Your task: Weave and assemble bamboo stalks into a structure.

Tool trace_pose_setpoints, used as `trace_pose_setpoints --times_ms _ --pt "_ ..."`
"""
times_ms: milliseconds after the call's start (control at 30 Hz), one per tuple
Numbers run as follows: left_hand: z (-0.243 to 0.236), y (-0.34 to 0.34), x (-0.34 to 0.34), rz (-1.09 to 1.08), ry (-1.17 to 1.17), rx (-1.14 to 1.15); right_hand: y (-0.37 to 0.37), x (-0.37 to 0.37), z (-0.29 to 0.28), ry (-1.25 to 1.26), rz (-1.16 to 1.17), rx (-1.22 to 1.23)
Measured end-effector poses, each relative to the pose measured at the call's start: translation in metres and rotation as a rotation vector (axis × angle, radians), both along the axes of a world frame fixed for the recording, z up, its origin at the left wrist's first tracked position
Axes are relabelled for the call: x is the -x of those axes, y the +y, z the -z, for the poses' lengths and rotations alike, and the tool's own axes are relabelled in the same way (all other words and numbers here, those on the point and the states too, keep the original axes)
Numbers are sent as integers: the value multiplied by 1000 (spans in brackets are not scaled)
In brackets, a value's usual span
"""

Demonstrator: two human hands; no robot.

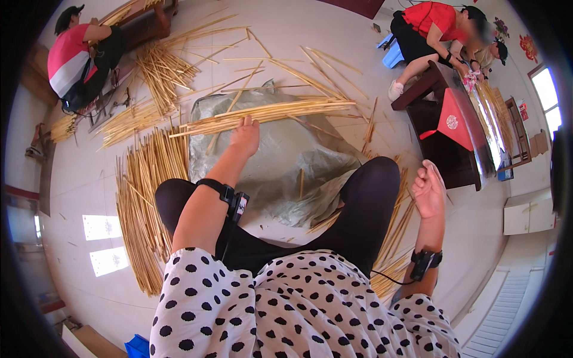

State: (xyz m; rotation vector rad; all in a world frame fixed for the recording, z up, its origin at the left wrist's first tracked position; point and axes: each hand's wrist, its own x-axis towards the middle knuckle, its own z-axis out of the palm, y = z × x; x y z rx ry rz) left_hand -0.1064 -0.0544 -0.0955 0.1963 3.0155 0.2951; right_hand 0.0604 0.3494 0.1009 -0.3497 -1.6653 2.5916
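A loose bundle of long straw-coloured stalks (286, 111) lies across a grey-green plastic sheet (268, 170) in front of my knees. My left hand (245, 137) is closed at the near edge of this bundle, left of its middle; its fingertips are partly hidden. Off to the right, my right hand (428, 190) is raised beside my knee, away from the bundle, with its fingers curled in. A pale strip shows along its outer edge, and I cannot make out what it is. Black bands with small devices circle both my forearms.
Many stalks (143, 209) lie side by side left of my leg; more (394, 238) lie on the right. Loose stalks (164, 77) scatter across the floor ahead. A person (77, 65) sits far left. Another (433, 30) bends over dark wooden furniture (439, 107) at right.
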Motion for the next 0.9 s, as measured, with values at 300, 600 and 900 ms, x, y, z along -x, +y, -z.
trace_pose_setpoints --times_ms 300,600,900 --pt "0 9 3 26 -143 71 -63 23 16 -101 -294 -23" --pt "10 2 2 -14 -70 55 -47 50 47 -105 -301 91" --pt "11 0 -4 38 -35 58 -36 54 61 -58 -306 296"
